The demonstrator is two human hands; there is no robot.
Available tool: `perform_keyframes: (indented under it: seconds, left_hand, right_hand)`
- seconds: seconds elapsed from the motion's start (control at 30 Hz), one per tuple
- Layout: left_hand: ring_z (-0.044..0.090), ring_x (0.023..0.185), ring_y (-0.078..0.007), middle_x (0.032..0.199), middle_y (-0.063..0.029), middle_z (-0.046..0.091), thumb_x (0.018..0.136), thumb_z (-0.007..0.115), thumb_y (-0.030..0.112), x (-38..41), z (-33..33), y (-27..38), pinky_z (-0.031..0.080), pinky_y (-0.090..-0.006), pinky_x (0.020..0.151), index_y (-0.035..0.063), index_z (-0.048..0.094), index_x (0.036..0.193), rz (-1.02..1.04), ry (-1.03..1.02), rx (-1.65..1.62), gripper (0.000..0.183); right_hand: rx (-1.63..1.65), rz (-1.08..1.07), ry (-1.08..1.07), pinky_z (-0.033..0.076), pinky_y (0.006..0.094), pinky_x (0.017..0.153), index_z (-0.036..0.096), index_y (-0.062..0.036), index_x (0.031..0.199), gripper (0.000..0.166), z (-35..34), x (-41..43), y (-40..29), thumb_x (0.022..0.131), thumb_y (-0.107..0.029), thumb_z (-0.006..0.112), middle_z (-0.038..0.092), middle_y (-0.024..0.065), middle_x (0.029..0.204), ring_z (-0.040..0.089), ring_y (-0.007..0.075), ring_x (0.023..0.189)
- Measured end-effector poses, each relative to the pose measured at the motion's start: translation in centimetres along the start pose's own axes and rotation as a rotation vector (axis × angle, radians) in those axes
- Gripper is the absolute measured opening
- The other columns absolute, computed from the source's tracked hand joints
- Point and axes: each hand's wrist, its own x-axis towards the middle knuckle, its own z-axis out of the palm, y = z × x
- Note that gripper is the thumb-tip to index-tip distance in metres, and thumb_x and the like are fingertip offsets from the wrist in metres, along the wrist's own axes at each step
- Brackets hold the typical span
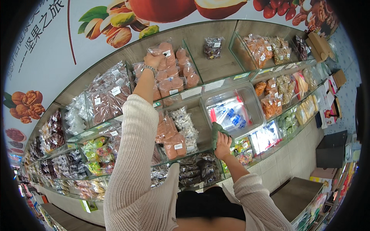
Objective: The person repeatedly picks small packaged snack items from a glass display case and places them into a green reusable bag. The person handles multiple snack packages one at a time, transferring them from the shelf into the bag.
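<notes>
My left hand [153,60], with a bracelet at the wrist, reaches to the top shelf. Its fingers are closed on a clear bag of pinkish-brown round slices [166,47] with a white label. More bags of the same slices [170,85] are stacked below and beside it. Lower right, my right hand [223,145] grips a folded green cloth [217,132] by the front left corner of a clear plastic bin [258,114]. Inside the bin lie clear packages with red edges and blue print [229,111]. Bags of small white pieces [186,127] lie left of the bin.
Glass dividers [192,62] and shelf-front strips separate the compartments. A single dark bag [214,47] sits on the top shelf to the right. Bags of brown strips [108,98] fill the left side. Cardboard boxes [319,47] stand at the far right end.
</notes>
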Motion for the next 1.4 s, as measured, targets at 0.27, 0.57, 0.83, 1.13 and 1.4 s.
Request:
perform_keyframes:
  seconds: [0.27, 0.57, 0.83, 1.13, 1.4]
  left_hand:
    - [0.062, 0.079, -0.0216, 0.088, -0.0132, 0.064, 0.059, 0.076, 0.017, -5.9, -3.3, 2.4, 0.049, -0.032, 0.071, -0.0011, 0.058, 0.093, 0.212, 0.102, -0.388, 0.043]
    - [0.047, 0.057, -0.0047, 0.065, -0.0002, 0.055, 0.069, 0.068, 0.01, -19.7, -11.5, 7.2, 0.036, -0.022, 0.046, -0.0026, 0.057, 0.066, 0.03, -0.276, -0.502, 0.017]
    - [0.057, 0.078, -0.0108, 0.087, -0.0033, 0.058, 0.077, 0.063, 0.011, -34.7, -10.2, 0.1, 0.046, -0.0258, 0.061, 0.0035, 0.055, 0.094, -0.582, -0.362, -0.954, 0.02]
    - [0.06, 0.09, -0.0205, 0.099, -0.0082, 0.06, 0.084, 0.052, 0.014, -43.1, -13.6, 0.1, 0.049, -0.0359, 0.08, 0.0031, 0.052, 0.104, -0.781, -0.442, -1.271, 0.023]
    - [0.061, 0.068, -0.0107, 0.08, -0.0043, 0.064, 0.079, 0.062, 0.003, -46.9, -16.7, 5.3, 0.051, -0.0247, 0.061, -0.0014, 0.055, 0.102, -0.401, -0.516, -1.046, 0.024]
  right_hand:
    - [-0.069, -0.031, 0.008, 0.011, 0.0515, 0.104, 0.014, 0.0006, 0.138, 0.087, -0.2, 0.2, -0.3, 0.064, -0.015, 0.059, 0.028, 0.0126, 0.135, 0.025, 0.0302, 0.125]
    - [-0.115, -0.021, 0.004, 0.013, 0.051, 0.103, 0.014, -0.001, 0.138, 0.086, -0.2, 0.2, -0.2, 0.066, -0.015, 0.059, 0.029, 0.0105, 0.134, 0.027, 0.0286, 0.124]
    - [-0.031, -0.022, -0.017, 0.011, 0.0511, 0.104, 0.013, -0.0046, 0.139, 0.084, -0.4, 0.3, -0.2, 0.069, -0.015, 0.058, 0.029, 0.0101, 0.135, 0.025, 0.0277, 0.125]
    - [1.091, 0.201, 0.206, 0.042, 0.0288, 0.085, 0.048, 0.0021, 0.116, 0.034, -6.8, -1.4, -2.4, 0.086, -0.012, 0.054, 0.058, 0.0105, 0.106, 0.054, 0.0181, 0.094]
    - [0.467, -0.583, 0.344, 0.01, 0.0575, 0.104, 0.046, -0.0105, 0.126, 0.059, -13.0, -11.1, -11.9, 0.069, -0.009, 0.058, 0.028, 0.0111, 0.142, 0.024, 0.0326, 0.131]
